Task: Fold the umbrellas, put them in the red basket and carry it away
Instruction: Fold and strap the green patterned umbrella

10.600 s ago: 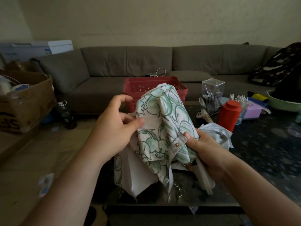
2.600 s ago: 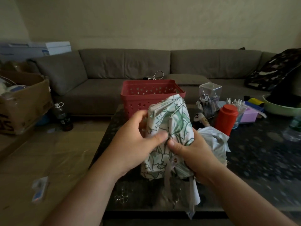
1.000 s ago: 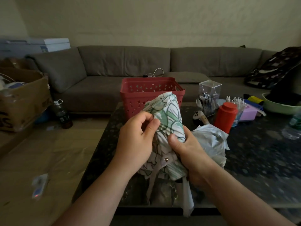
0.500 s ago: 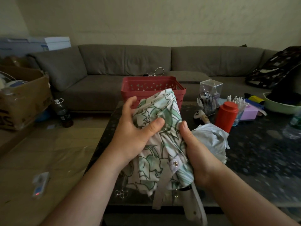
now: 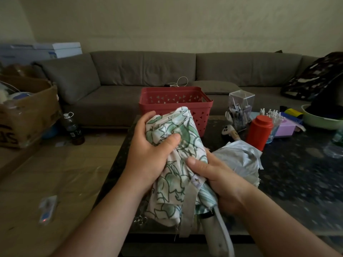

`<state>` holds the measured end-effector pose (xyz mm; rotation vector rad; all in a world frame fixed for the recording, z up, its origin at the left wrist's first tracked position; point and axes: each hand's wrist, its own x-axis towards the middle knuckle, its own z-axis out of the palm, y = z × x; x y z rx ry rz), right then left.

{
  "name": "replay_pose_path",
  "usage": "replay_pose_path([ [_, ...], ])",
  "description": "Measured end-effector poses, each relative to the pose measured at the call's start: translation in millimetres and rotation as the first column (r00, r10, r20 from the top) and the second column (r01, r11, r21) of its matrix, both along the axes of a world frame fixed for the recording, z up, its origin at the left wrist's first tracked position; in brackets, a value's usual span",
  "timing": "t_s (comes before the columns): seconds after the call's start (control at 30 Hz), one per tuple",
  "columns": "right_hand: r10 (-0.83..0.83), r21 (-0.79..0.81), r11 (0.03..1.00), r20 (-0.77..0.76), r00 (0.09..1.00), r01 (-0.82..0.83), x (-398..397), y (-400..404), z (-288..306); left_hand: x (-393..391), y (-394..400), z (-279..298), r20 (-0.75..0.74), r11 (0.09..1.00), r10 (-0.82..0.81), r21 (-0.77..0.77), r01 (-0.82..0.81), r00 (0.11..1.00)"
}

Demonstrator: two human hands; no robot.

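Head view showed both hands closed tight round the leaf-print umbrella above the surface's near edge: left hand gripping its upper cloth, right hand lower down. Behind it stood the red basket.

Straight ahead of my hands, the red basket stands open-topped at the far edge of the desk, with clear air above its rim. To my right the way is crowded: a crumpled grey umbrella lies just beside my right hand, then a red canister and a clear pen box. The desk's left edge and the floor beyond it lie open.
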<state>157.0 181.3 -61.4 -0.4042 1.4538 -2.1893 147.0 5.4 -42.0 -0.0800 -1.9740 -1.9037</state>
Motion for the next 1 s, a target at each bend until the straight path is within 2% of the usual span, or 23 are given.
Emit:
replay_pose_path([
  [0.1,-0.095,0.158,0.981,-0.102,0.990,0.110,-2.4,1.2,1.5,4.8,4.8,-3.0,-0.052,0.993,0.034,-0.114,-0.039,0.998],
  [0.23,-0.107,0.249,0.957,-0.187,0.977,0.153,-4.7,10.2,6.7,9.4,11.2,-7.3,-0.099,0.978,0.012,-0.205,-0.032,0.995],
  [0.4,-0.028,0.126,0.991,-0.180,0.983,0.051,-4.8,8.2,1.1,19.1,26.8,-10.5,-0.164,0.985,0.047,-0.154,-0.073,0.985],
  [0.47,-0.009,0.070,0.997,-0.152,0.988,0.020,-5.1,4.0,-3.8,21.5,29.4,-11.5,-0.216,0.969,0.055,-0.225,-0.104,0.975],
  [0.5,0.000,0.054,0.999,-0.139,0.990,0.007,-4.9,1.8,-5.6,20.5,27.9,-11.2,-0.250,0.930,0.057,-0.339,-0.142,0.967],
  [0.53,0.002,0.038,0.999,-0.112,0.994,0.002,-5.2,0.4,-6.7,18.2,24.6,-10.6,-0.269,0.850,0.061,-0.490,-0.191,0.961],
  [0.6,-0.028,0.016,0.999,-0.021,0.999,0.028,-6.1,-0.7,-7.4,11.2,15.1,-9.5,-0.258,0.607,0.105,-0.748,-0.267,0.960],
  [0.67,-0.094,0.010,0.996,0.054,0.994,0.093,-6.1,-0.7,-5.7,6.6,6.2,-7.8,-0.237,0.438,0.187,-0.849,-0.297,0.953],
  [0.73,-0.166,0.007,0.986,0.108,0.980,0.167,-7.3,-1.0,-3.5,0.3,-0.6,-6.9,-0.227,0.360,0.276,-0.876,-0.320,0.934],
  [0.8,-0.265,0.000,0.963,0.156,0.952,0.268,-12.6,-0.8,-3.6,0.6,-5.4,-4.7,-0.267,0.391,0.319,-0.837,-0.382,0.910],
  [0.87,-0.375,-0.021,0.922,0.190,0.907,0.385,-20.2,2.3,-3.6,6.7,-3.9,0.8,-0.449,0.512,0.190,-0.714,-0.479,0.873],
  [0.9,-0.417,-0.032,0.901,0.206,0.885,0.432,-24.2,4.7,-3.3,11.4,0.4,4.5,-0.491,0.589,0.099,-0.672,-0.449,0.865],
  [0.93,-0.449,-0.039,0.883,0.222,0.865,0.468,-27.6,7.1,-2.4,16.9,6.3,7.1,-0.447,0.644,0.007,-0.682,-0.346,0.895],
  [0.97,-0.480,-0.040,0.864,0.235,0.845,0.501,-30.8,9.6,-1.6,22.8,13.3,8.5,-0.330,0.661,-0.067,-0.722,-0.206,0.942],
  [1.0,-0.512,-0.037,0.843,0.246,0.823,0.536,-33.6,12.1,-1.1,27.5,20.9,6.3,-0.180,0.638,-0.106,-0.766,-0.072,0.978],
])
